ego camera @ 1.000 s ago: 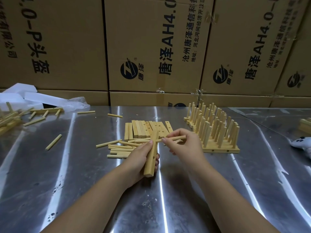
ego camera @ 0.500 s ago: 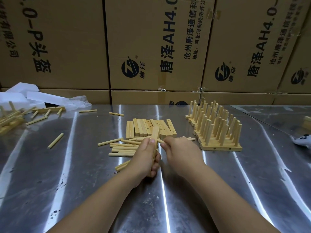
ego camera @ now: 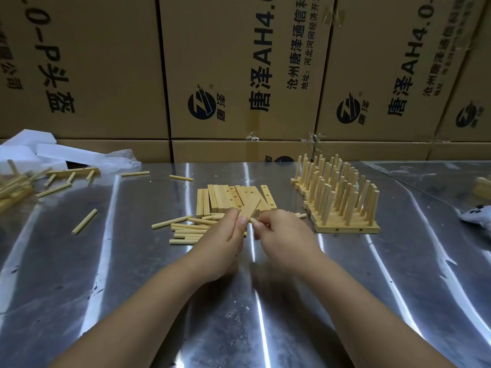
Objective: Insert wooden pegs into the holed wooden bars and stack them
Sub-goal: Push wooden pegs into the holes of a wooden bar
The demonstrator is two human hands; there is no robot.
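I have the left hand (ego camera: 223,240) wrapped around a bar (ego camera: 249,207), thumb along its near face. The bar is held just above the table (ego camera: 132,288) and tilts up and to the right. The right hand (ego camera: 284,235) sits just beside it with its fingers curled, pinching a peg (ego camera: 253,220). Only the peg's tip shows, right at the bar's lower part, and I cannot tell whether it is in a hole.

Behind the hands lies a row of holed bars (ego camera: 228,197), flat and side by side. Loose pegs (ego camera: 186,229) are heaped just left of the left hand, and one stray peg (ego camera: 84,221) lies well apart to the left. To the right of the hands stand the pegged bars (ego camera: 342,208), packed together with their pegs upright. More pegs (ego camera: 13,187) and white foam (ego camera: 32,152) sit at the far left edge. Cardboard boxes (ego camera: 239,62) form a wall behind the table.
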